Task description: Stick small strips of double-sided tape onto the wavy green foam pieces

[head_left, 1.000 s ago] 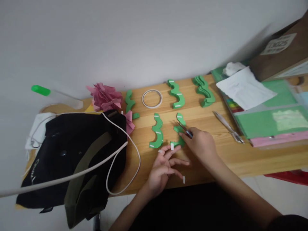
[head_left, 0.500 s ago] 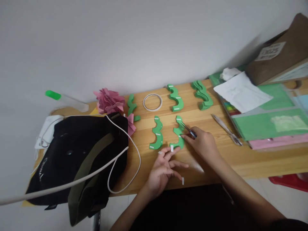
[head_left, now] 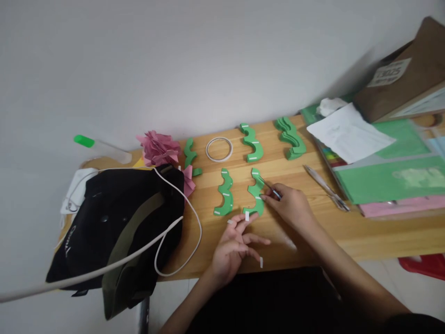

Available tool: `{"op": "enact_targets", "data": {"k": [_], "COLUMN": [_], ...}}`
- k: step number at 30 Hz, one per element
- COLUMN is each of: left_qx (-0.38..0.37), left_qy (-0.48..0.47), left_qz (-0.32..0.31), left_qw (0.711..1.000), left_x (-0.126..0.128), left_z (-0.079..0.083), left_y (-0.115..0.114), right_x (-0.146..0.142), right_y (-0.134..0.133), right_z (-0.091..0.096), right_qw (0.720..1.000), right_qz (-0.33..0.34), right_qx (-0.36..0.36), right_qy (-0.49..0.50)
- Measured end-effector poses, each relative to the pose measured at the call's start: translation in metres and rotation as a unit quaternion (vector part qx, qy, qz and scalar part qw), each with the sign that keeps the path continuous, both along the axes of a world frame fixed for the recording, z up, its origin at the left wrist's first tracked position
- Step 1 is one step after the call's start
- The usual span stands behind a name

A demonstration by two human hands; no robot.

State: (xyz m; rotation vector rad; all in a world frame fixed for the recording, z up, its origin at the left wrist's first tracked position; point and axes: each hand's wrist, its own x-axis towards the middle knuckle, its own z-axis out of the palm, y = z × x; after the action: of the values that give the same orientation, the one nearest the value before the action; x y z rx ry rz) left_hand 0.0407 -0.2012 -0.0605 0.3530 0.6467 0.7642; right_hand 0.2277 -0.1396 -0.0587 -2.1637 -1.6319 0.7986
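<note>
My left hand (head_left: 231, 255) is palm up with fingers spread, near the table's front edge. Small white strips (head_left: 247, 216) cling to several of its fingertips. Just beyond those fingers lies a wavy green paper piece (head_left: 257, 189) bearing white strips; the fingertips overlap its lower end. My right hand (head_left: 292, 204) is closed round a small two-pronged metal tool (head_left: 274, 191) with a dark handle, its prongs over the piece's upper right edge. The right fingertips touch that piece's side. A similar green piece (head_left: 225, 192) with strips lies to the left.
Behind are a tape roll (head_left: 219, 149), stacked green pieces (head_left: 252, 143) and another green stack (head_left: 291, 139). A silver pen-like tool (head_left: 325, 186) lies right, beside folders (head_left: 389, 178) and a brown box (head_left: 403, 88). Left are a black bag (head_left: 139, 236), white cable (head_left: 194, 204) and pink paper flower (head_left: 160, 148).
The view has shifted slightly. Both hands keep nearly the same pose, and the tool's prongs look closer together. The strips stay on the left fingertips.
</note>
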Motion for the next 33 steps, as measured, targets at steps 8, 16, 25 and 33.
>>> {"op": "enact_targets", "data": {"k": [8, 16, 25, 33], "left_qx": [0.02, 0.027, 0.125, 0.17], "left_qy": [-0.026, -0.072, 0.02, 0.033], "left_qz": [-0.024, -0.041, -0.006, 0.074], "left_qw": [0.999, 0.996, 0.992, 0.982], "left_x": [-0.004, -0.005, -0.006, -0.004], "left_z": [0.0, 0.008, 0.015, 0.017], "left_y": [0.0, -0.002, -0.003, -0.007], "right_x": [0.007, -0.008, -0.008, -0.013], "right_y": [-0.019, -0.061, -0.074, -0.087], "right_z": [0.001, 0.02, 0.04, 0.037], "right_qw": [0.968, 0.904, 0.911, 0.862], "right_qz": [-0.085, -0.087, -0.074, -0.053], "right_qx": [0.047, -0.096, -0.124, -0.203], "right_qy": [0.233, 0.407, 0.386, 0.462]}}
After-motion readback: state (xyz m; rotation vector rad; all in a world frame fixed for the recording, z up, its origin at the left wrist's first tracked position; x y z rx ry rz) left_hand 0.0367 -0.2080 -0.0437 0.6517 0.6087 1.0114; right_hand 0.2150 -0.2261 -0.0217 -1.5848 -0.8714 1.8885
